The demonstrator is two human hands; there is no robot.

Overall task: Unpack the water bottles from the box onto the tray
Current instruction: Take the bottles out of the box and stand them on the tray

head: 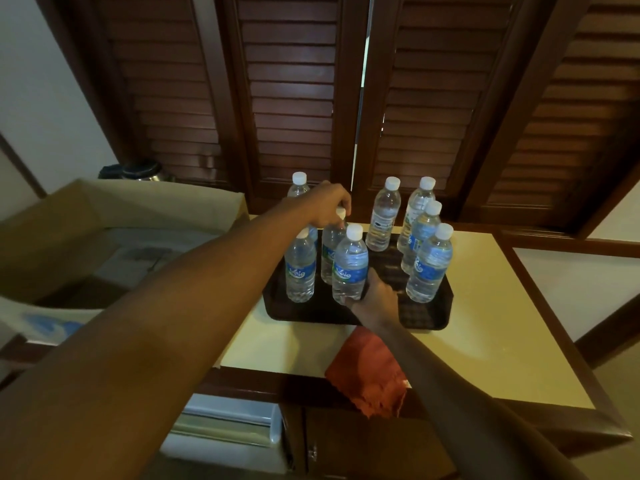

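Both hands grip full, heavy, slick bottles on the tray (440,315): left hand (330,206) at a neck, right hand (375,292) low on a body

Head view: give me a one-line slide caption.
Both hands set water bottles upright on the dark tray: left hand on a cap, right hand around a bottle's base.

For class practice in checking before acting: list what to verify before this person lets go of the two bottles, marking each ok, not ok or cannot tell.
1. Left hand grips the cap of the middle bottle: ok.
2. Right hand holds the front bottle low down: ok.
3. Both bottles upright: ok.
4. Front bottle's base resting on the tray: cannot tell.
5. Cardboard box emptied: cannot tell.
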